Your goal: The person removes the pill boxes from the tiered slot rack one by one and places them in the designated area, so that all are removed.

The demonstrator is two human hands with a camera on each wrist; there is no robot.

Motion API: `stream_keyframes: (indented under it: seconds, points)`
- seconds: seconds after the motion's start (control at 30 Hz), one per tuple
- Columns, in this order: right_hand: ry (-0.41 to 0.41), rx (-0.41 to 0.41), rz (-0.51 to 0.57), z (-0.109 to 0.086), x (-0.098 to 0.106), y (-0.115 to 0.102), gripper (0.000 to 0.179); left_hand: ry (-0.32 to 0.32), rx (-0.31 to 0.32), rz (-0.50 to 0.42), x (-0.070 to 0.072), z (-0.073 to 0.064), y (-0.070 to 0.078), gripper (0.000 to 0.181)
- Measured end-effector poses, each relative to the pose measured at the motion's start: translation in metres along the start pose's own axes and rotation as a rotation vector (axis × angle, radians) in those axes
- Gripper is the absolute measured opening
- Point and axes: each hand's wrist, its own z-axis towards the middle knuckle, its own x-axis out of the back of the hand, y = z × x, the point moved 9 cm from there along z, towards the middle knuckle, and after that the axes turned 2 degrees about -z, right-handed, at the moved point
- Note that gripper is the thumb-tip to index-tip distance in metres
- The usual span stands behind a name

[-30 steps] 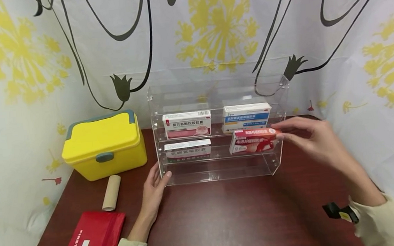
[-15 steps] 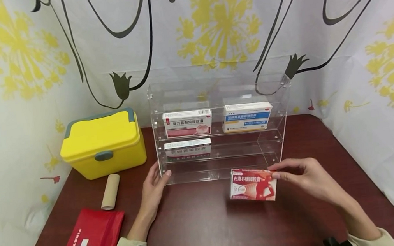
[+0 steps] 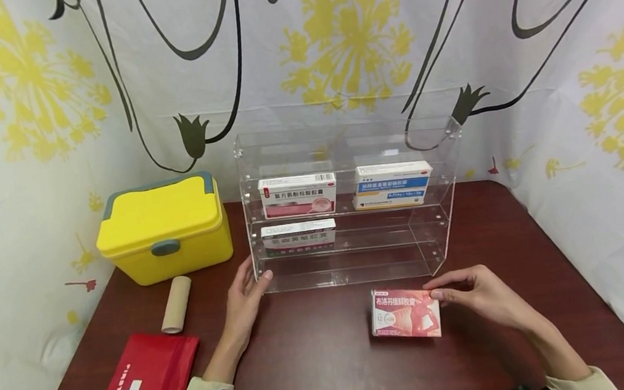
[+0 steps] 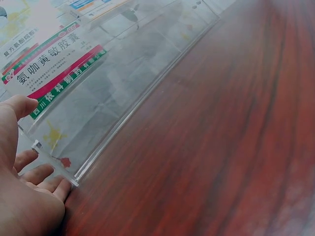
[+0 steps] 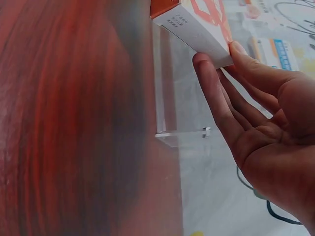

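My right hand pinches a red and white medicine box by its right end, in front of the clear acrylic rack. In the right wrist view, thumb and fingertips hold a corner of that medicine box. At the rack's lower left side, my left hand grips the side panel, thumb at the front edge and fingers along the outside. On the rack's tiers stand a pink and white box, a blue and white box and, lower left, a white and green box.
A yellow lidded case stands left of the rack. Nearer lie a cardboard tube and a red first aid pouch. Patterned cloth hangs behind and on both sides of the dark wooden table.
My right hand has drawn the red and white box off the rack's lower right tier, forward and down toward the table. The left hand has stayed at the rack's side.
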Motion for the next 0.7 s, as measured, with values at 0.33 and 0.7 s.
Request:
stream_keyframes:
  seconds: [0.33,0.7]
  points:
    - [-0.056,-0.024,-0.019,0.006,-0.007,0.017,0.016,-0.016,0.008,-0.007,-0.001,-0.001,0.002,0.064]
    - [-0.051,-0.036,-0.023,0.011,-0.011,0.025,0.017,-0.020,-0.006,0.000,-0.001,0.000,0.002,0.062]
